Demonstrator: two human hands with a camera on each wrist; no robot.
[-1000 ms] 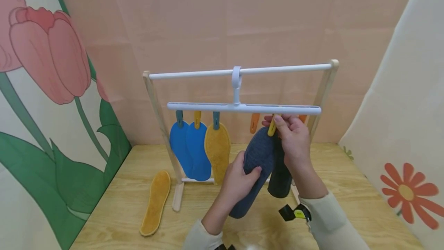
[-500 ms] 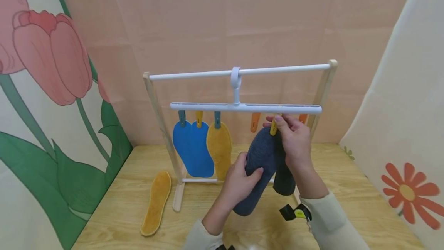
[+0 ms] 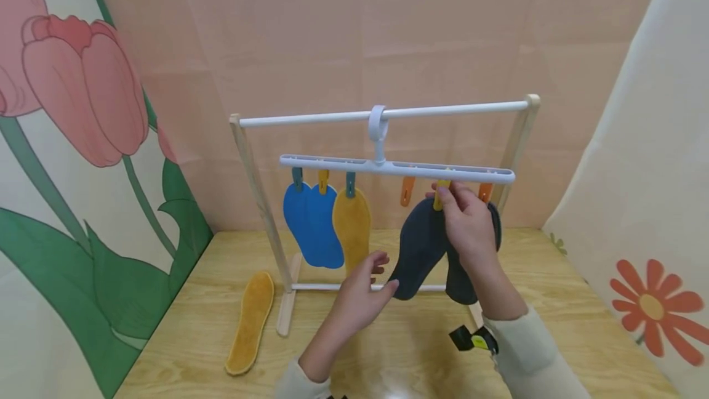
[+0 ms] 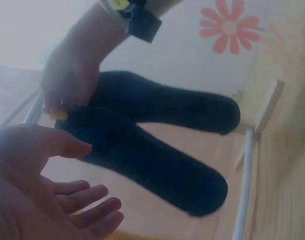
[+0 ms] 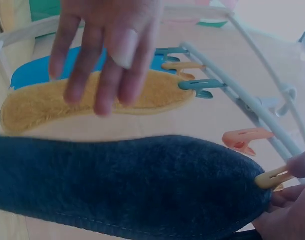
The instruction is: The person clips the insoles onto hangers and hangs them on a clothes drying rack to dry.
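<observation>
A navy insole (image 3: pixel 420 248) hangs by its top from a yellow clothespin (image 5: pixel 272 177) on a white hanger (image 3: pixel 332 164). My right hand (image 3: pixel 469 220) pinches that clothespin. To the left of the insole's lower end, my left hand (image 3: pixel 360 293) is held out with nothing in it, its fingers spread and thumb tip near the insole's edge. Another dark insole (image 4: pixel 187 107) hangs just beyond, partly covered by my right hand in the head view, at an orange clothespin (image 3: pixel 485 193). One more orange clothespin (image 3: pixel 407 191) dangles with nothing in it.
Two blue insoles (image 3: pixel 312 226) and a mustard-yellow insole (image 3: pixel 352 220) hang on the hanger's left half. The hanger hooks over a wood-and-white rack (image 3: pixel 304 119). On the wooden table (image 3: pixel 183 350) lies a loose yellow insole (image 3: pixel 250 322), left of the rack's foot.
My left hand has let go of the navy insole and drawn back left. The insole's lower end has swung away, and the hanger has tilted, its left end higher. My right hand keeps its pinch.
</observation>
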